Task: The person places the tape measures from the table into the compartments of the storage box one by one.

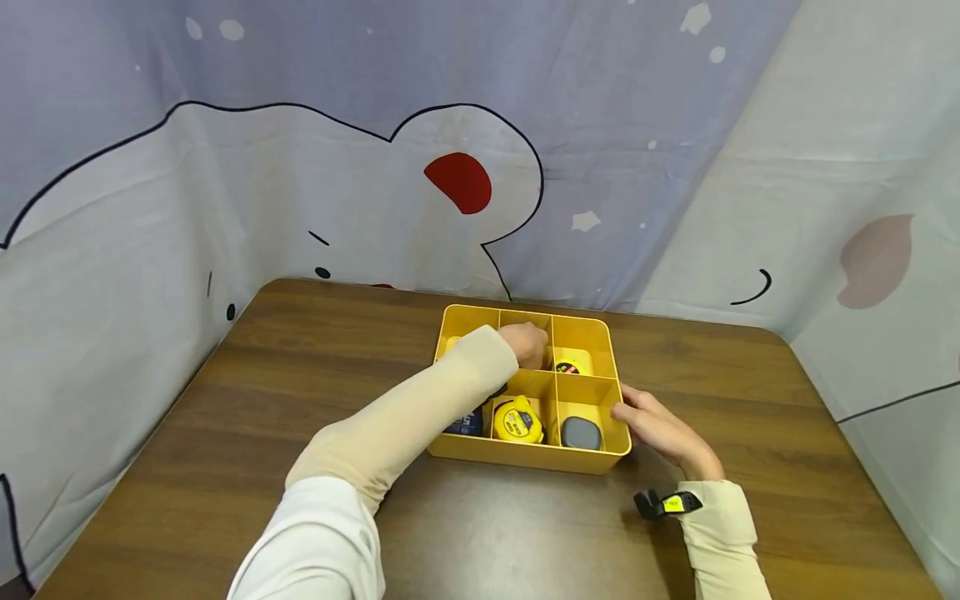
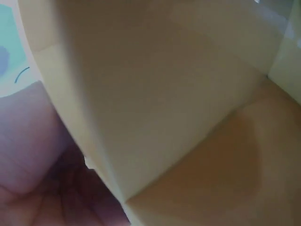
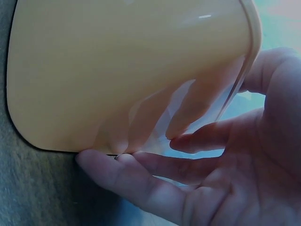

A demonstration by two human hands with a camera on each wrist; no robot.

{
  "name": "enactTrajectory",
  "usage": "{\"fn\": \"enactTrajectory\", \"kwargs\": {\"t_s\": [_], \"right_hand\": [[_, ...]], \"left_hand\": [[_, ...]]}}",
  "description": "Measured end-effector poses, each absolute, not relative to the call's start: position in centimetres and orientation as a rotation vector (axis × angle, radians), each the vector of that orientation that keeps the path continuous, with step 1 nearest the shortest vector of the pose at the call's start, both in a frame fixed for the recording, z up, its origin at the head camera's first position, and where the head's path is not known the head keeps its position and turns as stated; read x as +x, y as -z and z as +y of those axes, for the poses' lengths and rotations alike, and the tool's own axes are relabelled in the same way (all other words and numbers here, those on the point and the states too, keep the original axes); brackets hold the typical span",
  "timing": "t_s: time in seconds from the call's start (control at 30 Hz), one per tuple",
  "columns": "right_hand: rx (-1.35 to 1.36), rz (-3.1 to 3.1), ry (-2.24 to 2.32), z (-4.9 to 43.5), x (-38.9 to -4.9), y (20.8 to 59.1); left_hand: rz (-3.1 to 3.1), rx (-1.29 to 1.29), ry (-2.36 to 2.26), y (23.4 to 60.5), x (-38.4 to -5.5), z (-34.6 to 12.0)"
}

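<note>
A yellow divided box [image 1: 517, 454] stands on the table. My left hand [image 1: 527, 343] reaches down into its back middle compartment; the fingertips and anything in them are hidden. In the left wrist view, part of that palm [image 2: 28, 141] lies against a compartment wall. My right hand [image 1: 660, 425] holds the box's right side, thumb at the rim and fingertips against the outer wall. A yellow tape measure [image 1: 519, 421] sits in the front middle compartment. Front right holds a grey rounded-square case [image 1: 581, 433]. A dark blue item [image 1: 468, 423] shows at front left, partly behind my left sleeve.
At back right lies a yellow item with a black label [image 1: 570, 365], partly hidden by the divider. Another yellow piece [image 1: 452, 342] shows at back left. The brown wooden table [image 1: 247, 417] meets a patterned curtain [image 1: 337, 192] behind the box.
</note>
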State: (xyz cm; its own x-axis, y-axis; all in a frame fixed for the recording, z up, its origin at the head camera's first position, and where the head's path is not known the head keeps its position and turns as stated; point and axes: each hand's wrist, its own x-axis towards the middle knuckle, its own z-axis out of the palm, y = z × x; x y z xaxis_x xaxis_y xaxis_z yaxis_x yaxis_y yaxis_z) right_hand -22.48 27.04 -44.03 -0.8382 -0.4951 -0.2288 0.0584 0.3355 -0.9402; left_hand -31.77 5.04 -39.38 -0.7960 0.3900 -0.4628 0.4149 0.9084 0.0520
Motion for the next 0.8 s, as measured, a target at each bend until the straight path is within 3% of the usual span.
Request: {"fn": "enactTrajectory", "kwargs": {"t_s": [0.3,0.8], "right_hand": [[-0.388,2.112,1.534,27.2,-22.5,44.0],[-0.37,2.135,1.499,27.2,-22.5,43.8]], "left_hand": [[2.72,0.663,-0.014,37.0,-29.3,3.9],[2.969,0.664,-0.215,34.6,-21.0,-2.5]]}}
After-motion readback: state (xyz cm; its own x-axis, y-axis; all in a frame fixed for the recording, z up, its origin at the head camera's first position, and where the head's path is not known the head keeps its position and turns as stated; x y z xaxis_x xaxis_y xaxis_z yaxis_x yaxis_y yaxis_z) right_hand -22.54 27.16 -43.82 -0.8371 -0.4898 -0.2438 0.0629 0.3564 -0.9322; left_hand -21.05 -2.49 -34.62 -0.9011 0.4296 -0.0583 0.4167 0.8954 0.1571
